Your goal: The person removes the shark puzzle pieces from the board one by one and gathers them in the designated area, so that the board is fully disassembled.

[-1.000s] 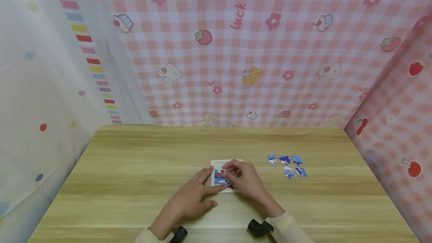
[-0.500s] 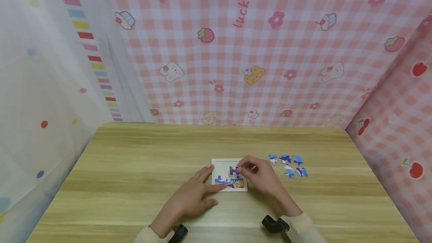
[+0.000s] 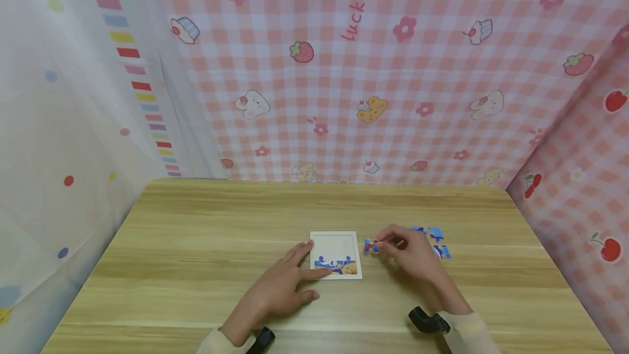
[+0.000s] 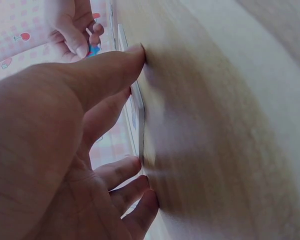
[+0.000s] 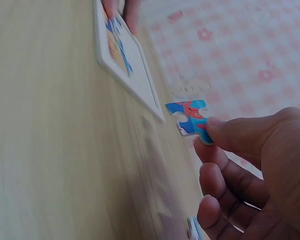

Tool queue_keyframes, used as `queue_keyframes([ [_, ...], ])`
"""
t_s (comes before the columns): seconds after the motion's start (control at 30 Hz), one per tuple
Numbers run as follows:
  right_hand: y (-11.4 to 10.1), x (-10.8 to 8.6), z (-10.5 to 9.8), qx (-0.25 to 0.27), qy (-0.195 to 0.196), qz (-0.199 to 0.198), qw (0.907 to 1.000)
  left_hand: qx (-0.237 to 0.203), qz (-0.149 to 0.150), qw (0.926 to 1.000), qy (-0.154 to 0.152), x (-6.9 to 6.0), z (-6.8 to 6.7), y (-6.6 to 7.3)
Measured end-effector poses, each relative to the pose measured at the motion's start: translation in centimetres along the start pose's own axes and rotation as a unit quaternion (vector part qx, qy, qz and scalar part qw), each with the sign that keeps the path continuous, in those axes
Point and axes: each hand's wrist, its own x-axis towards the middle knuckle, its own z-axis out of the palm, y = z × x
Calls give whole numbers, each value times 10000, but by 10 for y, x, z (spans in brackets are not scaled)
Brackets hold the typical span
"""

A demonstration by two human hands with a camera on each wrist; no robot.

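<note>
My right hand (image 3: 410,253) pinches a blue and red puzzle piece (image 5: 191,117) between thumb and index finger, raised above the table just right of the puzzle tray. The white square puzzle tray (image 3: 334,242) lies flat, its lower strip filled with joined pieces (image 3: 349,268) in blue, white and orange. My left hand (image 3: 282,285) lies with fingers spread. Its index finger rests on the tray's lower left part and other fingertips touch the left edge, while the thumb (image 4: 110,70) rests on the table. In the left wrist view the tray shows edge-on, partly behind the fingers.
Loose puzzle pieces (image 3: 435,233) lie on the wooden table (image 3: 221,223) to the right, some hidden behind my right hand. A pink checked cloth (image 3: 275,70) hangs behind the table's far edge, with more cloth on both sides.
My right hand has lifted the blue and red piece out from over the tray and carried it right, toward the loose pieces. The left hand has stayed in place on the tray.
</note>
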Motion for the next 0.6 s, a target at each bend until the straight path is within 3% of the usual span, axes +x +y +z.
queue_keyframes([
  [0.27,21,-4,-23,83,-32,185,9998,29,46,10000,40,0,1,-2],
  [0.6,38,-8,-43,-333,-6,309,9990,29,112,9999,106,1,3,-2],
])
